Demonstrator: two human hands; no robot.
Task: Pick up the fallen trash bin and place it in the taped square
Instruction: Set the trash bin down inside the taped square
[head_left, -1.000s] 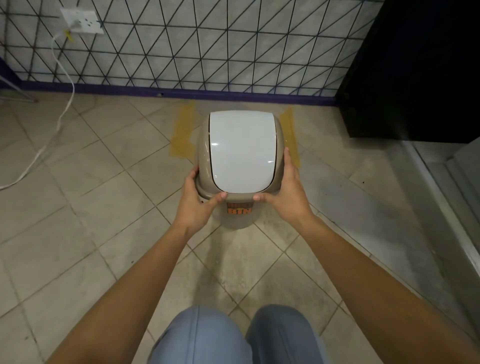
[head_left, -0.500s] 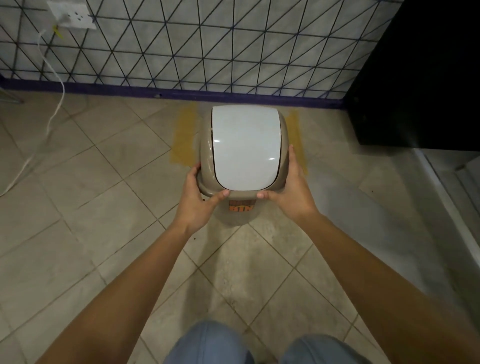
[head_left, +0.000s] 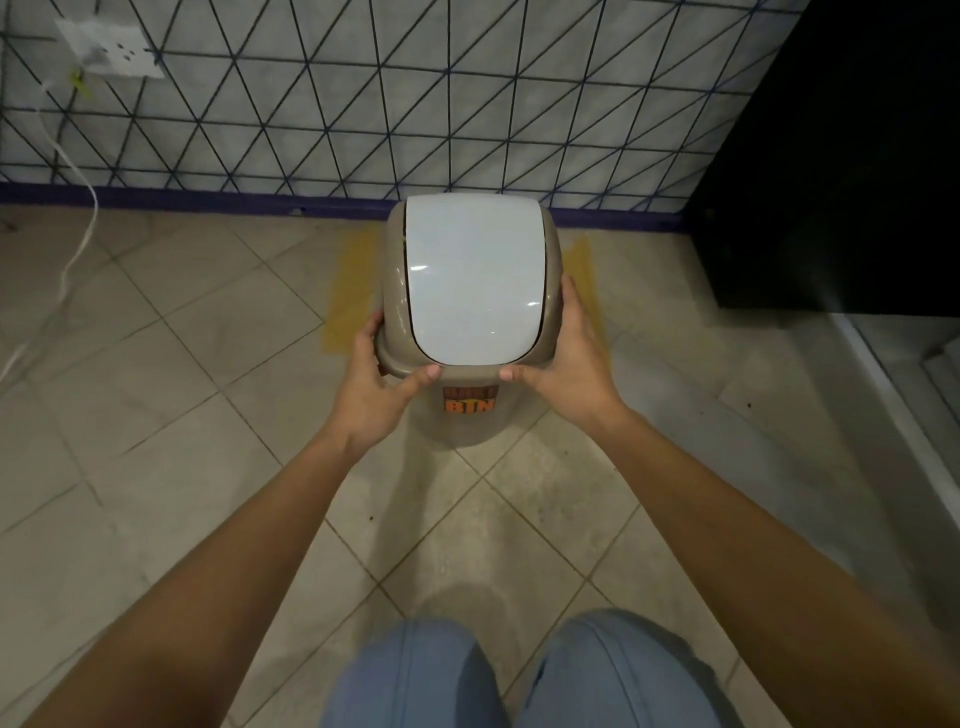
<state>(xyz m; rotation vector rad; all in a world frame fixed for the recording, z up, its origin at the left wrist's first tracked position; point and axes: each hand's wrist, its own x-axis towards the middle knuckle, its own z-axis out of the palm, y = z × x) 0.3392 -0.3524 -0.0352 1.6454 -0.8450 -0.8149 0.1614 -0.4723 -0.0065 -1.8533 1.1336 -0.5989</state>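
The trash bin (head_left: 472, 291) is beige with a white swing lid and an orange "BIN" label on its front. It is upright, between two strips of yellow tape (head_left: 348, 296) on the floor tiles, near the wall. My left hand (head_left: 376, 376) grips the lid rim at its left front corner. At the right front corner my right hand (head_left: 566, 358) grips the rim, thumb on the front edge. The bin hides the middle of the taped square, and whether its base touches the floor is hidden too.
A tiled wall with a dark skirting (head_left: 208, 200) runs behind the bin. A black cabinet (head_left: 841, 156) stands at the right. A white cable (head_left: 78, 244) hangs from a wall socket (head_left: 111, 52) at the left. My knees (head_left: 519, 670) are at the bottom.
The bin has moved away from me toward the wall, further in between the tape strips. Both hands kept their grip on the rim.
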